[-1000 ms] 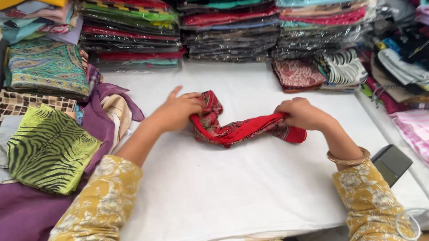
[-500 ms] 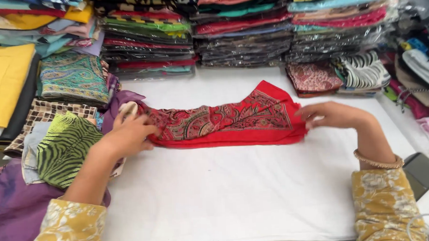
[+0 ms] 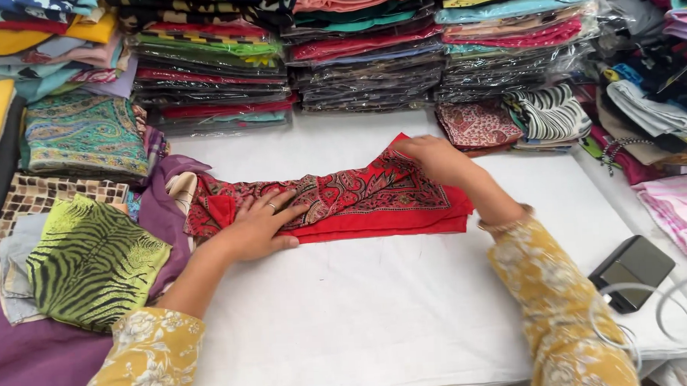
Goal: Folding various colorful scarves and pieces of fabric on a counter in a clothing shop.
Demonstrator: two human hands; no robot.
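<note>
On the white table (image 3: 363, 322), at its middle, lies a red paisley scarf (image 3: 359, 200), folded into a long flat band that runs left to right, its plain red edge toward the person. At the band's left part the left hand (image 3: 257, 230) lies palm down with fingers spread and flat, pressing the cloth, clamped on nothing; a ring shows on one finger. The right hand (image 3: 434, 158) rests on the upper right corner of the scarf, fingers bent down onto the fabric; whether they pinch it cannot be told. Both arms wear yellow floral sleeves, and a bangle (image 3: 504, 221) circles the right wrist. Left of the scarf lie loose cloths, among them a green zebra-striped piece (image 3: 87, 259) and purple fabric (image 3: 29, 356). Stacks of folded, plastic-wrapped fabrics (image 3: 369, 63) line the far edge. Near the right lies a dark small device (image 3: 632, 270) with a white cable.
</note>
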